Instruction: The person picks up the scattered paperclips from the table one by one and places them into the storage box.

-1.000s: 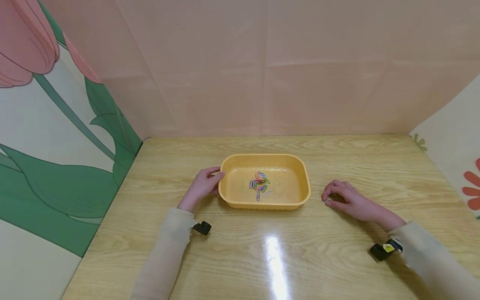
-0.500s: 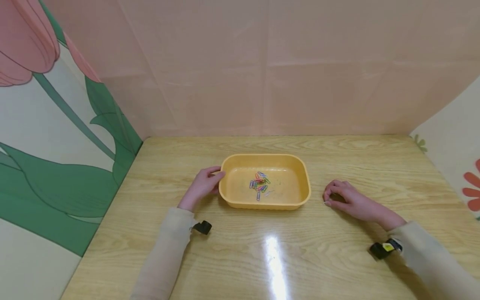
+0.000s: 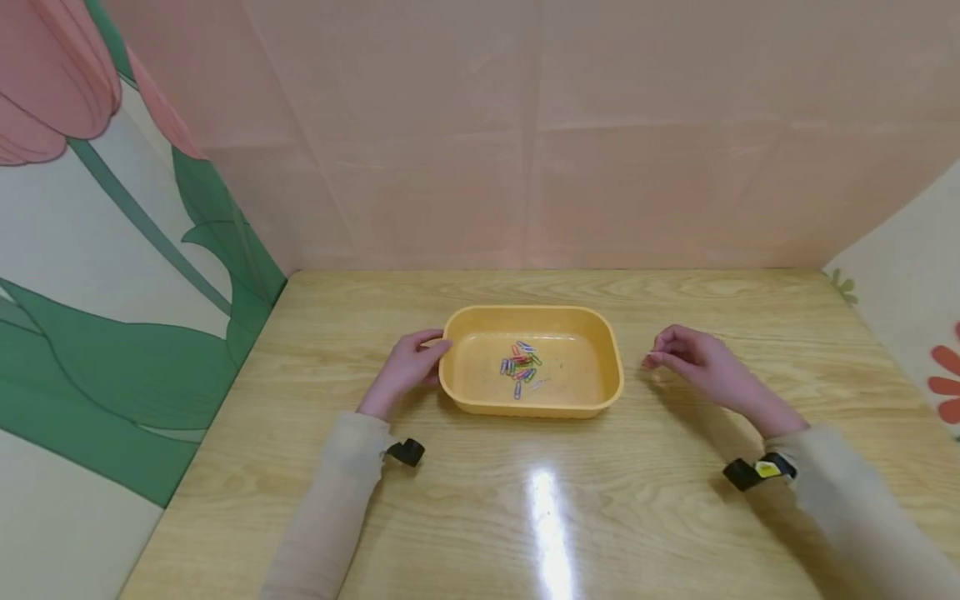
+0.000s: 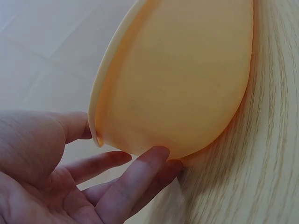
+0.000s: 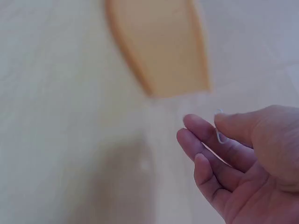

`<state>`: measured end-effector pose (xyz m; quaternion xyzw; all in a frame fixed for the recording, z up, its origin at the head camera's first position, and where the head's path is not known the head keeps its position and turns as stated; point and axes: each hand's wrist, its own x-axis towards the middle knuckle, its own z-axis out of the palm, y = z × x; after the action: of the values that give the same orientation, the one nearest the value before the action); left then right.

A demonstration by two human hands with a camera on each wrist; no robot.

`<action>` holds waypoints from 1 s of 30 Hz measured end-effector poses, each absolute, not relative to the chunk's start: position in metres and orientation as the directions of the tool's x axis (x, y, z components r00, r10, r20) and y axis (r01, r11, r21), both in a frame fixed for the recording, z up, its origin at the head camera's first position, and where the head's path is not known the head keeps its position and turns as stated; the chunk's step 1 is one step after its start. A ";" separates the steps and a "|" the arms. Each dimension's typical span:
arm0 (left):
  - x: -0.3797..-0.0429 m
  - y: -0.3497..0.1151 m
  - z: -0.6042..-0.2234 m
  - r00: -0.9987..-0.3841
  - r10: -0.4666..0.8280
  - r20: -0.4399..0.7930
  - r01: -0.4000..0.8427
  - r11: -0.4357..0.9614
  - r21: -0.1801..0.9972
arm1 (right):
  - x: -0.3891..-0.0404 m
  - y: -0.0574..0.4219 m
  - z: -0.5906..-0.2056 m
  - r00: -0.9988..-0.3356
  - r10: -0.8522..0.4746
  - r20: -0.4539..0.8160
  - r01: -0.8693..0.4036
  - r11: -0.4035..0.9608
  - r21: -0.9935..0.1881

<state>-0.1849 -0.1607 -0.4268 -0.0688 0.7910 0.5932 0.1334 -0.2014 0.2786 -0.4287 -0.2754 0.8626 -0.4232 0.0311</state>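
Note:
A yellow plastic tray [image 3: 577, 367] with rounded corners stands on the table; several coloured paper clips [image 3: 519, 363] lie in a loose heap inside it. My left hand [image 3: 408, 364] grips its left end, thumb at the rim and fingers against the outer wall, as the left wrist view [image 4: 117, 182] shows from close up. To the right of the tray, my right hand [image 3: 701, 362] is raised over the table. Between its thumb and fingertips it pinches a thin pale paper clip [image 5: 219, 135], partly hidden by the thumb.
Light wood-grain table [image 3: 480, 500] under both arms. A pinkish covered wall [image 3: 525, 167] stands behind its far edge, with flower-patterned panels at left and right. A black wrist camera [image 3: 407, 452] sits at the left cuff, another [image 3: 744, 473] at the right.
My right hand has lifted off the tabletop and moved slightly away from me, carrying the pale paper clip. The left hand and the tray have stayed in place.

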 end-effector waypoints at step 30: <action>-0.205 -0.145 -0.426 -0.955 0.052 -0.291 -0.270 0.250 0.930 | -0.266 0.157 -0.353 -0.765 -0.624 -0.157 -0.042 0.293 -0.955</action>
<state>-0.2049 -0.1445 -0.4264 -0.0698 0.7793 0.6086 0.1324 -0.2664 0.1566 -0.3529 -0.2194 0.7597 -0.5527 0.2631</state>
